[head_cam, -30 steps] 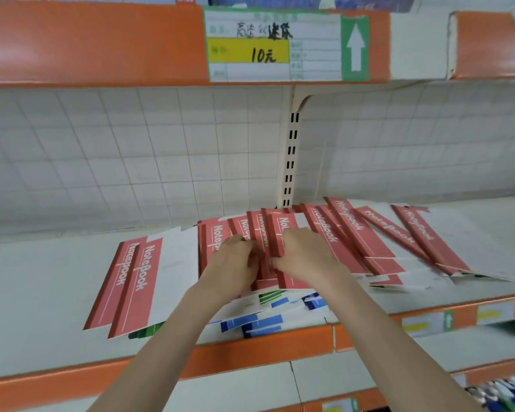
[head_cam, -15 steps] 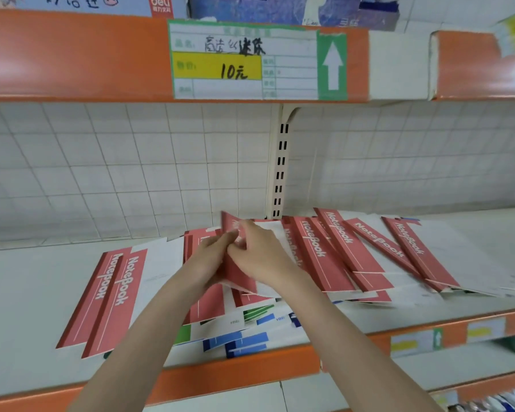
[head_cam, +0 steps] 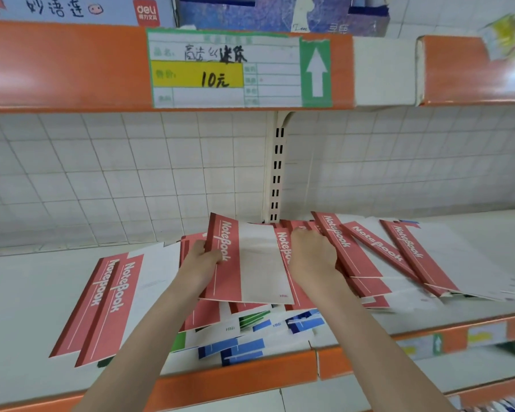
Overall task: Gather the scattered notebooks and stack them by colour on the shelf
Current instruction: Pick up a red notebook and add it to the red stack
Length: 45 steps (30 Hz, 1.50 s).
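Note:
Several red-and-white notebooks lie fanned across the white shelf (head_cam: 27,292). My left hand (head_cam: 201,260) grips the left edge of one red notebook (head_cam: 250,263), lifted and tilted above the pile. To its right, my right hand (head_cam: 312,257) rests with curled fingers on the overlapping red notebooks (head_cam: 357,263); what it grasps is hidden. Two red notebooks (head_cam: 101,307) lie apart at the left. Blue notebooks (head_cam: 235,349) and a green notebook (head_cam: 253,318) peek out under the pile near the front edge.
The shelf's orange front lip (head_cam: 235,382) runs below the pile. An upper orange shelf edge carries a price label (head_cam: 226,69) with a green arrow. A slotted upright (head_cam: 277,173) stands against the tiled back wall. More white shelf extends to the right (head_cam: 488,233).
My left hand has pulled one red notebook up out of the pile and spread it flat in front. My right hand has shifted right onto the fanned red notebooks.

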Available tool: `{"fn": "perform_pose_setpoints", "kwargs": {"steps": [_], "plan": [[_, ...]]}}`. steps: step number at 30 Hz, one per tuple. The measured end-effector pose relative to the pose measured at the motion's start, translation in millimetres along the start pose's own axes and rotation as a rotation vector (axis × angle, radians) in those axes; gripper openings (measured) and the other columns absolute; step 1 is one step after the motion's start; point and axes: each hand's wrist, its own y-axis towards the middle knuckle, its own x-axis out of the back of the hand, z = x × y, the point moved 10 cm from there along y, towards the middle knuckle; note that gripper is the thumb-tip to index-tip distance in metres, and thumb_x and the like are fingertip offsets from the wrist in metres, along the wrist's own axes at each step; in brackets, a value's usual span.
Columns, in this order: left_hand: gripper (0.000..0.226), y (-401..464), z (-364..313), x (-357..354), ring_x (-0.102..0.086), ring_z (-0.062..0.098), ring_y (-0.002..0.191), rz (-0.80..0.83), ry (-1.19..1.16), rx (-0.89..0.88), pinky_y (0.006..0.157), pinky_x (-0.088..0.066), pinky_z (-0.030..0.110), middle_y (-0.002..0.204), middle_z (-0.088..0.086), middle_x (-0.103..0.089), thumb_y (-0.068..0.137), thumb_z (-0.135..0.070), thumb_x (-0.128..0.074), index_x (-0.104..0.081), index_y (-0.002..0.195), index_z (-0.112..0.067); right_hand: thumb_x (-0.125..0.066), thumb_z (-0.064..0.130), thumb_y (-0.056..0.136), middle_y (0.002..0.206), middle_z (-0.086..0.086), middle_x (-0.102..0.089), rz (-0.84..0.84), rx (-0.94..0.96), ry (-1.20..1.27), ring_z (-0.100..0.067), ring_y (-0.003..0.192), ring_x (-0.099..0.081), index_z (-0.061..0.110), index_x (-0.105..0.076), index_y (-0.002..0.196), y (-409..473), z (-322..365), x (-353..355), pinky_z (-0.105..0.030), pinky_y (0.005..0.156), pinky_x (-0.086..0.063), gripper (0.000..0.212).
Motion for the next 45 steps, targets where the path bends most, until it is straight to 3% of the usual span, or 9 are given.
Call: {"fn": "perform_pose_setpoints", "kwargs": {"steps": [9,14,17,22,32,34,37,41,45], "plan": [[0.028,-6,3,-6,-0.066,0.024,0.091,-0.014,-0.169,0.020,0.082,-0.053,0.038,0.103,0.012,-0.067,0.097,-0.031,-0.043,-0.061,0.110,-0.014,-0.064,0.015,0.078,0.102,-0.006,-0.065,-0.020,0.314,0.554,-0.024,0.092,-0.061,0.011,-0.060,0.106,-21,98,18,-0.028,0.074,-0.047,0.028],[0.019,-4,2,15,-0.067,0.029,0.086,-0.067,-0.142,0.011,0.069,-0.056,0.032,0.098,0.017,-0.067,0.092,-0.016,-0.054,-0.060,0.108,-0.008,-0.052,0.006,0.086,0.103,-0.007,-0.062,0.133,0.323,0.705,-0.021,0.091,-0.060,0.010,-0.055,0.123,-21,111,-2,-0.036,0.086,-0.052,0.037],[0.016,-2,7,34,-0.064,0.020,0.068,-0.109,-0.101,0.025,0.051,-0.048,0.025,0.084,0.006,-0.066,0.090,-0.003,-0.051,-0.058,0.094,-0.017,-0.048,-0.001,0.087,0.111,-0.007,-0.063,0.052,0.258,0.511,-0.023,0.100,-0.060,0.012,-0.054,0.125,-9,82,-1,-0.035,0.081,-0.050,0.040],[0.016,4,15,52,-0.061,0.020,0.069,-0.129,-0.003,0.058,0.053,-0.043,0.025,0.084,0.002,-0.060,0.094,-0.013,-0.047,-0.048,0.109,-0.017,-0.053,0.001,0.085,0.115,-0.012,-0.060,0.196,0.074,-0.005,-0.028,0.104,-0.060,0.006,-0.053,0.121,3,40,-26,-0.038,0.084,-0.053,0.037],[0.017,-2,10,35,-0.066,0.016,0.066,-0.059,-0.054,0.036,0.054,-0.050,0.025,0.079,-0.001,-0.068,0.094,-0.011,-0.046,-0.059,0.095,-0.021,-0.046,0.006,0.091,0.089,-0.011,-0.060,0.023,0.251,0.345,-0.033,0.088,-0.060,0.000,-0.048,0.119,7,79,-1,-0.024,0.058,-0.036,0.029],[0.024,-4,5,25,-0.068,0.020,0.084,-0.043,-0.081,0.003,0.073,-0.055,0.035,0.094,0.002,-0.070,0.097,-0.022,-0.042,-0.061,0.111,-0.016,-0.045,0.011,0.093,0.075,-0.005,-0.052,0.010,0.307,0.475,-0.028,0.075,-0.056,-0.001,-0.047,0.115,0,102,5,-0.022,0.049,-0.031,0.025],[0.050,-8,1,20,-0.061,0.027,0.110,-0.039,-0.061,0.011,0.100,-0.045,0.046,0.119,0.009,-0.063,0.095,-0.051,-0.041,-0.057,0.125,-0.015,-0.041,0.014,0.096,0.092,-0.015,-0.062,0.044,0.312,0.574,-0.032,0.086,-0.062,0.002,-0.045,0.118,-7,124,-3,-0.033,0.064,-0.046,0.025],[0.025,-5,12,22,-0.069,0.023,0.076,-0.002,-0.050,0.022,0.060,-0.055,0.030,0.090,0.007,-0.070,0.090,-0.014,-0.060,-0.059,0.114,-0.008,-0.041,0.002,0.091,0.104,-0.016,-0.062,0.085,0.270,0.624,-0.029,0.091,-0.062,0.005,-0.051,0.119,-4,107,-12,-0.041,0.079,-0.053,0.030],[0.023,-2,24,32,-0.066,0.023,0.071,-0.036,-0.102,0.091,0.052,-0.049,0.026,0.089,0.005,-0.067,0.090,-0.009,-0.058,-0.057,0.113,-0.011,-0.047,-0.002,0.086,0.119,-0.017,-0.059,0.085,0.070,0.117,-0.035,0.109,-0.057,0.004,-0.052,0.123,18,44,-20,-0.038,0.083,-0.049,0.037]]}}
